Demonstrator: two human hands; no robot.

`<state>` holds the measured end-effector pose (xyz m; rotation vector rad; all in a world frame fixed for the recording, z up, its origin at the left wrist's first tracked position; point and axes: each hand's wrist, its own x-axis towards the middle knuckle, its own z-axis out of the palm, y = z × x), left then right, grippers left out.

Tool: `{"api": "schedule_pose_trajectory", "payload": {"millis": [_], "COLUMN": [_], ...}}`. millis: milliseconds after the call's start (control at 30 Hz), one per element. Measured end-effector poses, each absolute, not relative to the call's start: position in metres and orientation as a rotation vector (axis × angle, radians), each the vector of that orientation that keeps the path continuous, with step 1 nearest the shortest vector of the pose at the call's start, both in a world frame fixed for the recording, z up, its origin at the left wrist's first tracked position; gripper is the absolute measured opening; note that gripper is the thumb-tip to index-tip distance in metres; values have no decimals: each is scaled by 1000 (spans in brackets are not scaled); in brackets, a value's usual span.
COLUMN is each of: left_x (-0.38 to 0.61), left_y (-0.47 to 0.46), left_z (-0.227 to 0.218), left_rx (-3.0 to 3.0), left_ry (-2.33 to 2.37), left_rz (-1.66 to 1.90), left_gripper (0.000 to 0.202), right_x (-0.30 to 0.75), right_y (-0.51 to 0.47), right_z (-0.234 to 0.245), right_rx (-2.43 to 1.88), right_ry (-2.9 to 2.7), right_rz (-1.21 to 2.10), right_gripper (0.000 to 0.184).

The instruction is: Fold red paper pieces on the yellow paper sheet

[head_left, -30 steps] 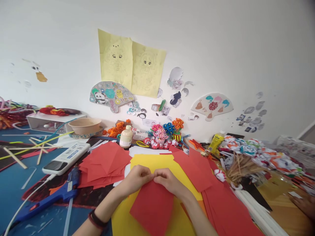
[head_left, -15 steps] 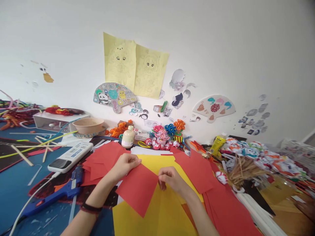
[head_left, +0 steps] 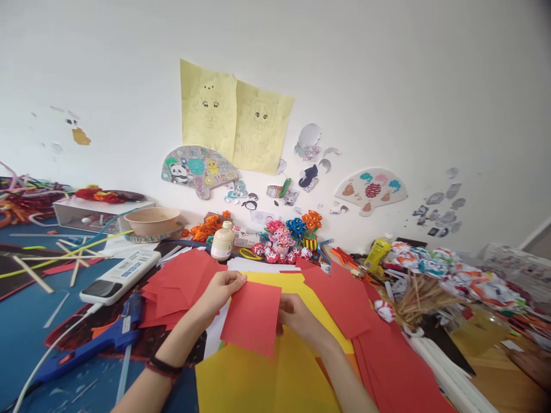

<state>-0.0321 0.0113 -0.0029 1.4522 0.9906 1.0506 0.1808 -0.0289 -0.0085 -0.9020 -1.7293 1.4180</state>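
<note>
A small square of red paper point(head_left: 252, 318) is held up between both hands, over larger yellow sheets point(head_left: 262, 378). My left hand point(head_left: 221, 292) pinches its upper left corner, thumb on top. At its right edge, my right hand point(head_left: 297, 315) has curled fingers, some of them hidden behind the paper. Loose red sheets point(head_left: 176, 287) lie stacked beyond my left forearm. More red sheets point(head_left: 340, 298) spread to the right of my right hand.
A blue glue gun point(head_left: 103, 338) and a white power strip point(head_left: 123, 275) lie at left. Behind the paper stand a cream bottle point(head_left: 222, 244) and pipe-cleaner flowers point(head_left: 279, 235). At right are a yellow bottle point(head_left: 379, 252) and wrapped bundles on sticks point(head_left: 417, 292). Another person's hand point(head_left: 534, 364) rests far right.
The red square has turned from a slanted position to nearly upright. My right hand's fingers have moved behind its right edge, while my left hand keeps its corner.
</note>
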Motion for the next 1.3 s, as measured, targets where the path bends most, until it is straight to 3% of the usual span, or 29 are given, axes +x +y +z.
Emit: {"api": "schedule_pose_trajectory", "payload": {"millis": [300, 600, 733, 933, 1100, 1300], "left_x": [-28, -24, -23, -19, -18, -23], "left_y": [6, 5, 5, 6, 5, -5], "left_z": [-2, -8, -5, -13, -11, 12], "left_rx": [1350, 1027, 1146, 1241, 1295, 1296], "left_ry": [967, 882, 1008, 1104, 1150, 874], "left_rz": [1039, 1000, 1051, 966, 902, 1031], "left_gripper": [46, 40, 44, 52, 50, 53], "right_x": [187, 188, 192, 191, 194, 200], "right_y": [-26, -25, -19, -18, -14, -9], "right_z": [-11, -10, -16, -16, -21, -27], "right_rx": [-784, -849, -992, -1063, -1128, -1238], "right_ry": [-1738, -1625, -1578, -1744, -1697, -1601], "right_rz": [1461, 1475, 1231, 715, 629, 740], "right_gripper": [63, 39, 47, 27, 15, 48]}}
